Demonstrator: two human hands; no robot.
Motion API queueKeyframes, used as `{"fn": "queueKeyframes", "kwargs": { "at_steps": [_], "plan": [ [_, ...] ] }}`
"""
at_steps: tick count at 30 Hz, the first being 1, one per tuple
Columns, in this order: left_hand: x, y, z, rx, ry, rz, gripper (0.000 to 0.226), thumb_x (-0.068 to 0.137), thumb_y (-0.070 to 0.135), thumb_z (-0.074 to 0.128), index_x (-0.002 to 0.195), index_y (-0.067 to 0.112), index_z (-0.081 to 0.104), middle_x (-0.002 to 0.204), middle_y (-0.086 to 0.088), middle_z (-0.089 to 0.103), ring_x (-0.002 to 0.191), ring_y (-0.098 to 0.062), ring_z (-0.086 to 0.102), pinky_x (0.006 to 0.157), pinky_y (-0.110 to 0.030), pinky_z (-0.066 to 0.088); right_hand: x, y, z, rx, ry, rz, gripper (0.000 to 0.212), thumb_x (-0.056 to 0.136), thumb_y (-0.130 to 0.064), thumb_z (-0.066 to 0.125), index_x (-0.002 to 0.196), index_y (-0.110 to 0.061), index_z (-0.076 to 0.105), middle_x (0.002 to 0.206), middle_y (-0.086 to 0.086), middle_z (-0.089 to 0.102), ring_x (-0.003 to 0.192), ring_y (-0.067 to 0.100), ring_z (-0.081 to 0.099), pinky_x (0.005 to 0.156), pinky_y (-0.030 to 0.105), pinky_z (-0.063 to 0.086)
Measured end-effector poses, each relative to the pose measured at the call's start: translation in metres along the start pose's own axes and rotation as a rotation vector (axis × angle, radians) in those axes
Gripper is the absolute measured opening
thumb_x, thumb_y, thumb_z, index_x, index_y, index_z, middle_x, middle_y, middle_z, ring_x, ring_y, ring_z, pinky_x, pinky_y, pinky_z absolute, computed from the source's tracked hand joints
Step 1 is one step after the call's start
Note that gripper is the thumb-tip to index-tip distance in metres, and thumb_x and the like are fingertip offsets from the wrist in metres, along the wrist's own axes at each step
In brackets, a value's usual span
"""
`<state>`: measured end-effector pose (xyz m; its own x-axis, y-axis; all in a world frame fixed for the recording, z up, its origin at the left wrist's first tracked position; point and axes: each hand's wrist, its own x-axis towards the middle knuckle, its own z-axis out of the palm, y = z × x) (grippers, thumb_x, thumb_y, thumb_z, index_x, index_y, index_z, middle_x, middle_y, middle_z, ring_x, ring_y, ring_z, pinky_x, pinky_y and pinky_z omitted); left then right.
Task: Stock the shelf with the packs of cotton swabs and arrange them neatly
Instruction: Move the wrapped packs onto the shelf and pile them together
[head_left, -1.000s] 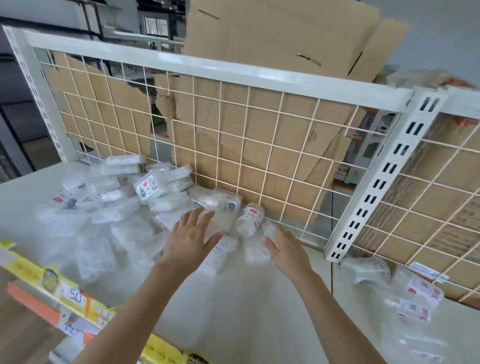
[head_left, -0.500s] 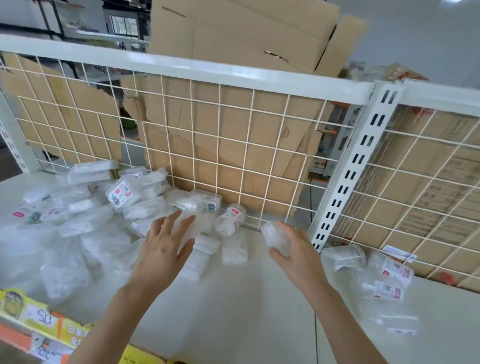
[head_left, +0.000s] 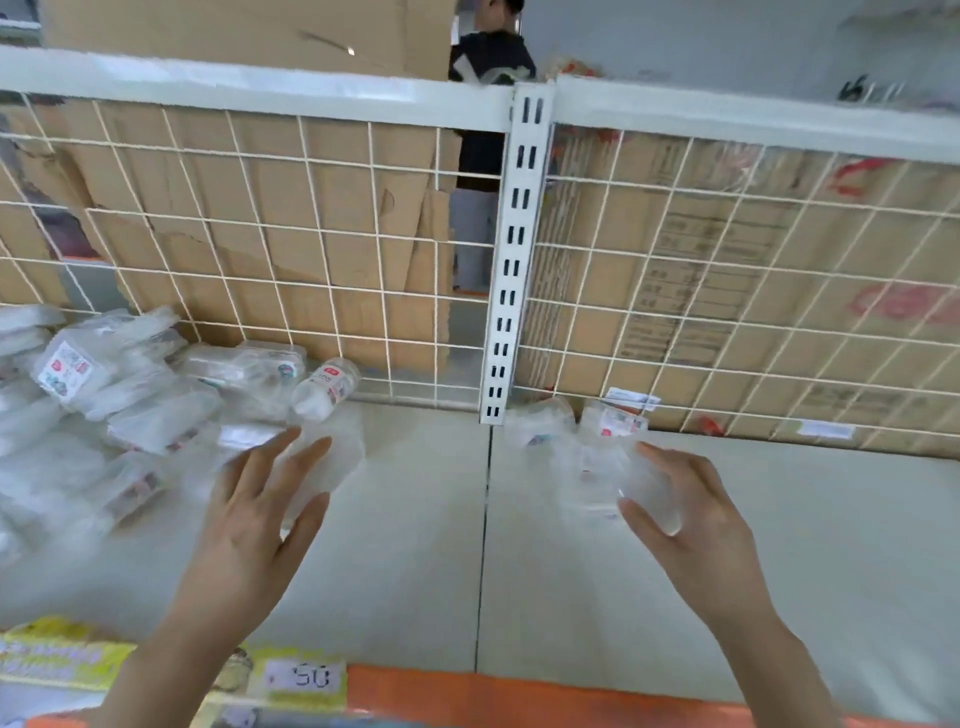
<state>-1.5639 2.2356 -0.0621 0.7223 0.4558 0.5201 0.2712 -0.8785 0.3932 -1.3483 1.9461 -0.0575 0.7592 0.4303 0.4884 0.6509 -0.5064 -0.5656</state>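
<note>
Both hands low over the white shelf (head_left: 395, 561)!
Left hand (head_left: 254, 514) spreads flat and released over the near edge of the heap of packs (head_left: 119, 395); right hand (head_left: 696, 519) grasps a blurred clear pack (head_left: 602, 478) just right of the slotted post (head_left: 511, 260), before the wire back (head_left: 727, 291).

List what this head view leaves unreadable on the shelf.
Head view only:
- Clear pack at the right hand: smeared by motion blur, so the grip is unclear.
- Pile of packs: cut off by the left edge, uncountable.
- Price tag: print blurred.
- Person at the back: head cut by the top edge.
</note>
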Motion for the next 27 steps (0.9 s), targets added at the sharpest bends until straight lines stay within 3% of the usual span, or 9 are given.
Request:
{"fn": "queueKeyframes", "kwargs": {
  "at_steps": [4, 9, 12, 15, 17, 21, 24, 27],
  "plan": [
    [-0.005, 0.048, 0.026, -0.046, -0.07, 0.086, 0.058, 0.095, 0.054, 0.025, 0.13, 0.017, 0.054, 0.134, -0.004, 0.048, 0.114, -0.027, 0.04, 0.096, -0.028, 0.03, -0.029, 0.037, -0.048, -0.031, 0.042, 0.081, 0.051, 0.076, -0.019, 0.075, 0.122, -0.03, 0.056, 0.11, -0.015, 0.05, 0.084, 0.001, 0.049, 0.068, 0.029, 0.044],
    [-0.005, 0.115, 0.071, -0.174, -0.108, 0.162, 0.052, 0.093, 0.05, 0.033, 0.132, 0.021, 0.051, 0.135, 0.007, 0.043, 0.117, -0.025, 0.04, 0.09, -0.044, 0.046, -0.064, 0.093, -0.113, -0.131, 0.116, 0.183, 0.051, 0.075, -0.019, 0.077, 0.122, -0.026, 0.058, 0.11, -0.014, 0.049, 0.089, 0.012, 0.055, 0.064, 0.028, 0.042],
    [0.0, 0.159, 0.097, -0.196, -0.134, 0.239, 0.057, 0.095, 0.055, 0.026, 0.132, 0.02, 0.051, 0.136, 0.003, 0.045, 0.117, -0.024, 0.04, 0.096, -0.034, 0.036, -0.082, 0.122, -0.151, -0.154, 0.164, 0.223, 0.046, 0.078, -0.024, 0.074, 0.122, -0.019, 0.059, 0.108, -0.009, 0.05, 0.089, 0.016, 0.056, 0.064, 0.029, 0.041],
    [0.0, 0.203, 0.121, -0.256, -0.179, 0.285, 0.052, 0.094, 0.051, 0.032, 0.132, 0.022, 0.051, 0.137, 0.0, 0.045, 0.119, -0.025, 0.039, 0.1, -0.032, 0.033, -0.101, 0.147, -0.185, -0.179, 0.194, 0.265, 0.048, 0.077, -0.033, 0.066, 0.122, -0.018, 0.059, 0.11, -0.007, 0.052, 0.089, 0.01, 0.052, 0.062, 0.021, 0.039],
    [0.001, 0.228, 0.136, -0.305, -0.22, 0.32, 0.049, 0.093, 0.049, 0.034, 0.132, 0.023, 0.05, 0.138, 0.003, 0.044, 0.121, -0.023, 0.038, 0.102, -0.032, 0.031, -0.114, 0.159, -0.205, -0.214, 0.204, 0.328, 0.045, 0.081, -0.026, 0.072, 0.123, -0.02, 0.058, 0.113, -0.006, 0.054, 0.091, 0.009, 0.051, 0.061, 0.023, 0.038],
    [0.009, 0.262, 0.159, -0.32, -0.322, 0.439, 0.054, 0.095, 0.056, 0.026, 0.134, 0.026, 0.05, 0.14, 0.008, 0.041, 0.124, -0.019, 0.036, 0.104, -0.018, 0.017, -0.137, 0.168, -0.231, -0.236, 0.245, 0.437, 0.048, 0.078, -0.021, 0.074, 0.123, -0.023, 0.057, 0.114, -0.011, 0.053, 0.093, 0.01, 0.051, 0.064, 0.024, 0.037],
    [0.02, 0.277, 0.171, -0.375, -0.342, 0.462, 0.05, 0.092, 0.051, 0.032, 0.134, 0.029, 0.049, 0.139, 0.011, 0.041, 0.125, -0.017, 0.035, 0.104, -0.023, 0.021, -0.145, 0.172, -0.242, -0.257, 0.287, 0.506, 0.049, 0.078, -0.025, 0.074, 0.124, -0.025, 0.056, 0.114, -0.012, 0.053, 0.095, 0.01, 0.053, 0.064, 0.03, 0.039],
    [0.035, 0.291, 0.185, -0.423, -0.361, 0.496, 0.049, 0.09, 0.047, 0.035, 0.133, 0.028, 0.05, 0.137, 0.014, 0.04, 0.124, -0.021, 0.038, 0.102, -0.034, 0.027, -0.148, 0.172, -0.25, -0.285, 0.335, 0.558, 0.05, 0.078, -0.027, 0.074, 0.124, -0.026, 0.056, 0.114, -0.015, 0.051, 0.094, 0.007, 0.051, 0.064, 0.027, 0.037]
  ]
}}
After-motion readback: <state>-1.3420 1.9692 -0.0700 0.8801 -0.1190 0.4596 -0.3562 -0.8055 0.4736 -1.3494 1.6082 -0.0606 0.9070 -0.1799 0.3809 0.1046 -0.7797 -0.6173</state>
